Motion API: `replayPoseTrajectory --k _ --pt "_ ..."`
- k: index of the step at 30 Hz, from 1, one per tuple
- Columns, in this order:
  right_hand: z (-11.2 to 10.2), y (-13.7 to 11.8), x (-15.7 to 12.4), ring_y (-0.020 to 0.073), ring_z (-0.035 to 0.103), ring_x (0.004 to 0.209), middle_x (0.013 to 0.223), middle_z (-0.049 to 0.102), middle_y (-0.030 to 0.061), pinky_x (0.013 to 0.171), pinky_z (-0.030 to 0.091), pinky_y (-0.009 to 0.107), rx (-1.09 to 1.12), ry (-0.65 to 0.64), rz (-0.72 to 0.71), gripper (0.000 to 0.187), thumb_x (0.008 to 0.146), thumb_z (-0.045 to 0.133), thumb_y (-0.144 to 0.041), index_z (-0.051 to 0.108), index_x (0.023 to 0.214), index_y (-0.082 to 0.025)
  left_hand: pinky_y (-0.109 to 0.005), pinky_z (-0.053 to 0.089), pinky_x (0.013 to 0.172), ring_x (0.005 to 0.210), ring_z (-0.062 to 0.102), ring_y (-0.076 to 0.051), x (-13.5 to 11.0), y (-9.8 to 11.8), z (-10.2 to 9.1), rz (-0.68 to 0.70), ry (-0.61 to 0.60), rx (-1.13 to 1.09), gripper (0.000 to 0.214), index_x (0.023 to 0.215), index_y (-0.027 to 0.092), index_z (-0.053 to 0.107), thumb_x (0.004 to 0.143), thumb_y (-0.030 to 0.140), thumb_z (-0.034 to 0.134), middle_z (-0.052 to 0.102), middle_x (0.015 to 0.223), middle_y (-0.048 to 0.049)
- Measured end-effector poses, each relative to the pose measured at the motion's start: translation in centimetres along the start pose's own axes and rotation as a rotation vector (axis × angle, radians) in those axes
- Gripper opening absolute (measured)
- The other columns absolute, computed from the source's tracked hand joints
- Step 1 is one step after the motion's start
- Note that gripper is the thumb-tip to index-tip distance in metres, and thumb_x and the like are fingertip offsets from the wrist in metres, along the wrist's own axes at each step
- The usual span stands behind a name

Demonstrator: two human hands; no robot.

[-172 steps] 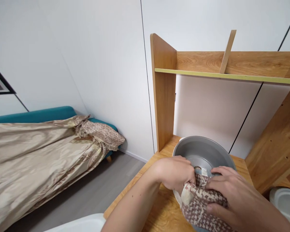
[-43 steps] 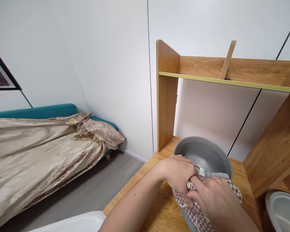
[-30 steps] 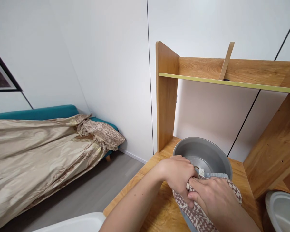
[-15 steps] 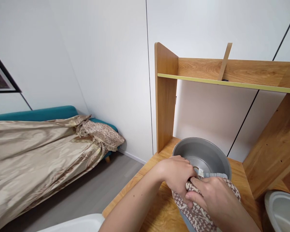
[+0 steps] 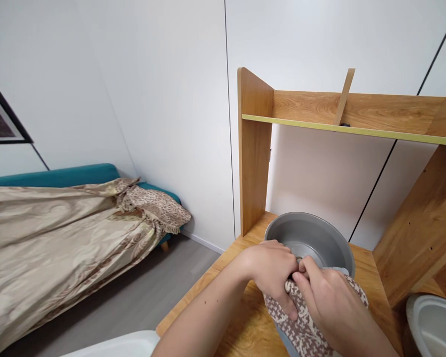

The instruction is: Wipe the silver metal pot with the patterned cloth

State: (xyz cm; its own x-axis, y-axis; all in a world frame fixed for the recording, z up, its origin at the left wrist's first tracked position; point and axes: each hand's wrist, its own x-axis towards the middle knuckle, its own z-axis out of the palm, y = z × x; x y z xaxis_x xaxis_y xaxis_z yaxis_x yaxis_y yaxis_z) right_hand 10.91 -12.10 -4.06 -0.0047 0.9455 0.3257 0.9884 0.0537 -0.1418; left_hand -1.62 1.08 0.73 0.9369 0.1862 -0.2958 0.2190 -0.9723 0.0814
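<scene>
A grey metal pot [image 5: 312,234] stands on the wooden desk [image 5: 245,327] under a shelf. My left hand [image 5: 273,270] grips the pot's near rim, its fingers closed over the edge and over a brown-and-cream patterned cloth [image 5: 301,329]. My right hand [image 5: 329,302] presses that cloth against the rim from the right, fingers curled into the fabric. The cloth hangs down the pot's near outer side. Both hands touch each other at the rim, and the pot's inside looks bare.
A wooden shelf unit [image 5: 253,148] with an upright divider [image 5: 344,96] stands behind the pot. A white bowl-like object [image 5: 433,322] sits at the right, a white object [image 5: 115,344] at the lower edge. A teal sofa under beige fabric [image 5: 59,238] lies left, across the grey floor.
My right hand has slid up and left along the rim with the cloth, closing against my left hand. The cloth bunched tighter. The pot stayed where it was.
</scene>
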Motion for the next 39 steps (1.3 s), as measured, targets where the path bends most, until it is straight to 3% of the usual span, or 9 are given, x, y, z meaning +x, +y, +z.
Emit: replayPoseTrajectory --k 5,12,24,39 --pt "-0.28 -0.26 0.24 0.0202 0.065 0.056 0.065 0.068 0.0009 0.051 0.022 0.032 -0.072 -0.072 0.024 0.019 0.092 0.043 -0.011 0.059 0.094 -0.022 -0.036 0.047 0.071 0.088 0.074 -0.029 -0.01 -0.06 -0.04 -0.007 0.002 -0.014 0.054 0.099 0.027 0.072 0.067 0.071 0.077 0.080 0.091 -0.0037" --pt "-0.51 -0.52 0.41 0.0222 0.067 0.062 0.073 0.072 0.0047 0.054 0.022 0.034 -0.118 -0.156 0.006 0.025 0.090 0.044 -0.011 0.066 0.098 -0.020 -0.034 0.044 0.064 0.080 0.074 -0.027 0.01 -0.11 0.05 0.000 0.020 -0.016 0.047 0.085 0.028 0.073 0.066 0.071 0.078 0.079 0.082 -0.0020" --pt "-0.51 -0.73 0.33 0.0231 0.069 0.065 0.077 0.074 0.0044 0.056 0.026 0.035 -0.127 -0.175 0.019 0.025 0.088 0.048 -0.009 0.068 0.096 -0.021 -0.034 0.043 0.061 0.076 0.072 -0.026 -0.01 0.00 -0.11 -0.003 0.007 0.005 0.049 0.078 0.026 0.071 0.066 0.073 0.077 0.078 0.079 -0.0030" --pt "-0.53 -0.88 0.45 0.0230 0.070 0.071 0.083 0.075 0.0045 0.058 0.027 0.034 -0.116 -0.189 0.065 0.022 0.089 0.051 -0.011 0.069 0.095 -0.021 -0.035 0.046 0.065 0.082 0.074 -0.028 0.08 -0.07 0.06 0.003 0.007 0.006 0.053 0.086 0.027 0.074 0.066 0.076 0.075 0.080 0.088 -0.0051"
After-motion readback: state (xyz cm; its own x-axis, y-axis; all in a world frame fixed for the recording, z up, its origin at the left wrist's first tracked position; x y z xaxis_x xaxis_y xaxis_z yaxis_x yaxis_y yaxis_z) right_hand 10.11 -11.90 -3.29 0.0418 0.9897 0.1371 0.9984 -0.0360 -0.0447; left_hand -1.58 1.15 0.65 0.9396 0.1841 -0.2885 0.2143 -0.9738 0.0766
